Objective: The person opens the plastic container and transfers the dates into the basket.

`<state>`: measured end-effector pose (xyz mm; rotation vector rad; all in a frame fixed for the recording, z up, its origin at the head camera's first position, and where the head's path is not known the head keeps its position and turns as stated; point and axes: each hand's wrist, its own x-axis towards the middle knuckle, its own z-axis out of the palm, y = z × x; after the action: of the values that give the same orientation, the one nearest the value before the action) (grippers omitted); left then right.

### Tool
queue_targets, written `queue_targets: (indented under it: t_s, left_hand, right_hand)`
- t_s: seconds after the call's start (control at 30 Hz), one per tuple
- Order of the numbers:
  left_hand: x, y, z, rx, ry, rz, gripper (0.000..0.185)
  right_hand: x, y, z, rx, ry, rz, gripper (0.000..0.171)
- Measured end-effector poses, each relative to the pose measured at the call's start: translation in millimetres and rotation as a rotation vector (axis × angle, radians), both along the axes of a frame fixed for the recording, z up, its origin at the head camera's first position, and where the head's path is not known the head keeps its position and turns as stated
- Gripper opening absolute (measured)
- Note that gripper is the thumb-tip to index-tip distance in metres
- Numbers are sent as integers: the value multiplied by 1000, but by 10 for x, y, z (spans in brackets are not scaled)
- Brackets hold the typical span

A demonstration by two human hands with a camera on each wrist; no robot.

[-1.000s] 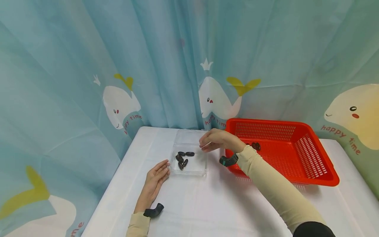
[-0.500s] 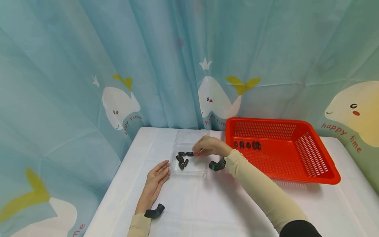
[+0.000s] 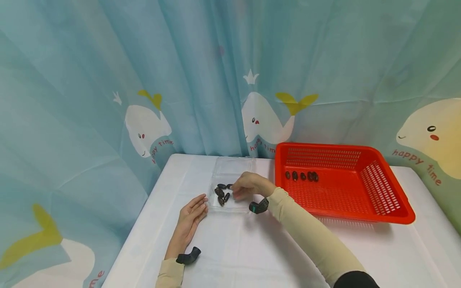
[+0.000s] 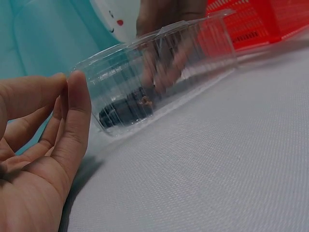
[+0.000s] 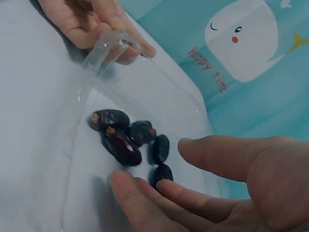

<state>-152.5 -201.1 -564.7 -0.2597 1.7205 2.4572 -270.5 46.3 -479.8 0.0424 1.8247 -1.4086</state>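
Note:
Several dark, glossy dates lie in a clear plastic box; brown stem caps show on some in the right wrist view. At the box's left side, my left hand pinches its rim at a corner with thumb and fingertips. My right hand reaches down into the box from the right. In the right wrist view its thumb and fingers stand apart around the rightmost date, one fingertip right at it. Nothing is lifted between them.
The box's clear lid is folded back behind it. To the right stands a red perforated basket with a row of several dates near its far left. A whale-print curtain hangs behind the white-covered table.
My right hand has moved left and down from beside the basket into the box, uncovering the row of dates in the basket. My left hand has stayed at the box.

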Motion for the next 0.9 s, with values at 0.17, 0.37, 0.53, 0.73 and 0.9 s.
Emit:
queue_targets:
  t_s: [0.17,0.37,0.53,0.73,0.9]
  left_hand:
    - [-12,0,10,-1,-4,4,54]
    - [-6,7,10,-3,2,-7,55]
    - [2,6,-4,-6,15,-7,55]
    - [-17,6,-7,-2,0,-8,55]
    - [-17,3,-9,8,-7,-7,55]
  right_hand:
    - [30,-97,-70,-19,-32,-15,27]
    - [73,-167,-145,-53,-67,-42,18]
    - [92,-197,-155,-46,-80,-33,17]
    - [102,-225,-176,-23,-35,-3,18]
    - [115,-254,-201,13,23,26,17]
